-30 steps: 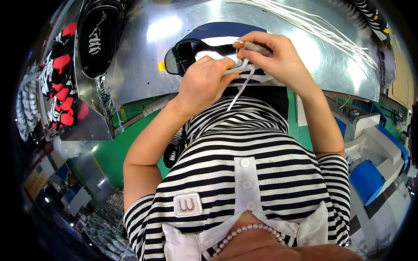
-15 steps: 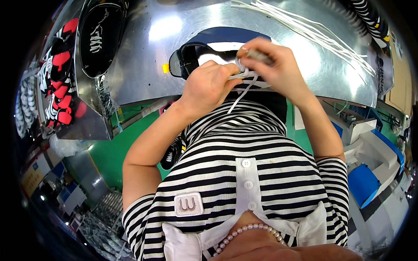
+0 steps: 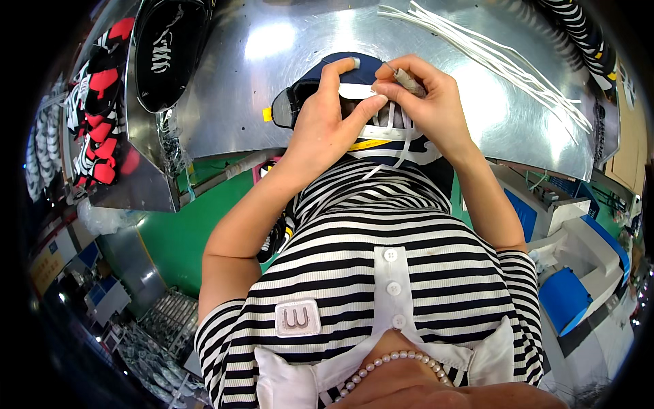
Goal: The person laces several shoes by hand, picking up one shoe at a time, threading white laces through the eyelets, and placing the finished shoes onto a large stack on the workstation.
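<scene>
A navy shoe (image 3: 368,63) with white and yellow side stripes lies at the near edge of the metal table. White shoelace (image 3: 407,140) threads through its eyelets, one loose end trailing toward my striped top. My left hand (image 3: 327,126) lies over the shoe with thumb and index finger spread; the index fingertip, taped, rests on the navy upper. Its other fingers are hidden. My right hand (image 3: 436,102) grips a small awl-like hook tool (image 3: 409,83) with a wrapped handle and thin metal tip. The right fingertips meet the left thumb tip above the lacing.
Several loose white laces (image 3: 490,58) lie at the table's far right. A black laced shoe (image 3: 170,58) sits at the left, beside a stack of red, black and white shoe parts (image 3: 102,116). More striped pieces (image 3: 579,41) stand at the far right, above a blue and grey machine (image 3: 569,293).
My left hand has loosened its pinch on the lace and spread thumb and index finger over the shoe. The right hand, with the tool, has drawn in closer and slowed.
</scene>
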Tool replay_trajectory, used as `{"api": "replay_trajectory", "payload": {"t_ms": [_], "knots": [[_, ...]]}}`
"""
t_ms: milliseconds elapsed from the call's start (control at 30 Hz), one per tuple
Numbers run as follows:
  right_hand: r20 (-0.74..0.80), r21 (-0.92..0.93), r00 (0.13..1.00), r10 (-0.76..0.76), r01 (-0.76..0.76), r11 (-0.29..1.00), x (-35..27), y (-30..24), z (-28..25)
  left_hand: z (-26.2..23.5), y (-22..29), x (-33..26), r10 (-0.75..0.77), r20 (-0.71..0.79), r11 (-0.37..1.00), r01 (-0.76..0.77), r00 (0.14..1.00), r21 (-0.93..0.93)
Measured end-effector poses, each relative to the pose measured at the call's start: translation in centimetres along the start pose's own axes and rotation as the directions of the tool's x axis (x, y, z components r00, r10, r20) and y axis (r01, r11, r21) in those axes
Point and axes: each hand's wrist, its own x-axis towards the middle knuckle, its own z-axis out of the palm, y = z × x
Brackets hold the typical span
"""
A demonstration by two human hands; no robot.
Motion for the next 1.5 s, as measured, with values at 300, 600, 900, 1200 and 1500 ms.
{"api": "replay_trajectory", "payload": {"t_ms": [300,600,900,1200,1500], "knots": [[-0.048,-0.268,0.997,-0.057,0.042,0.962,-2.3,-0.9,-1.1,1.2,-0.1,0.0,0.053,-0.130,0.999,-0.052,0.990,0.013],[0.070,-0.505,0.989,-0.132,0.149,0.850,-2.8,-1.1,-1.7,1.7,0.2,-0.1,0.140,-0.151,0.978,-0.113,0.979,0.175],[0.159,-0.805,0.970,-0.185,0.236,0.545,-1.1,-1.3,1.8,2.2,-0.3,-0.2,0.434,-0.103,0.859,-0.377,0.895,0.347],[-0.128,-0.609,0.991,-0.038,-0.048,0.792,-4.3,-3.1,-4.1,1.4,0.5,1.6,0.014,-0.111,0.933,-0.053,0.994,-0.356],[-0.186,-0.693,0.962,-0.201,0.017,0.720,-2.6,1.4,-3.8,1.3,0.8,2.1,0.094,-0.058,0.992,-0.098,0.994,-0.075]]}}
